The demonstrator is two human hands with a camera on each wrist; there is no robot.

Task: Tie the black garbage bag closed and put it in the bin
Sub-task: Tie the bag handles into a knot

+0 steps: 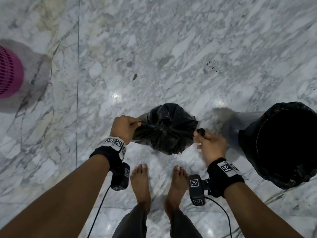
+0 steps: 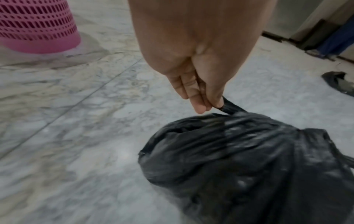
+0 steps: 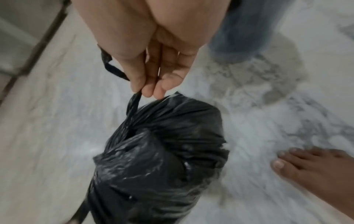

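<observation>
Left hand (image 1: 124, 126) and right hand (image 1: 209, 143) each pinch a pulled-out ear of the crinkled black plastic garbage bag (image 1: 165, 128). Their grip spans its gathered mouth. The black-lined round bin (image 1: 283, 145) stands open just right of the right grip; bare marble floor (image 1: 154, 57) lies beyond.

Crinkled, bulging black garbage bag (image 1: 165, 130) gathered at its top, near the black-lined bin (image 1: 283, 143).

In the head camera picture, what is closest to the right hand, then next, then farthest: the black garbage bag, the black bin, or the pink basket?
From the right hand:
1. Black garbage bag: just left of the hand, its strip pinched in the grip.
2. Black bin: on the floor to the right, apart from the hand.
3. Pink basket: far away at the left edge.
</observation>
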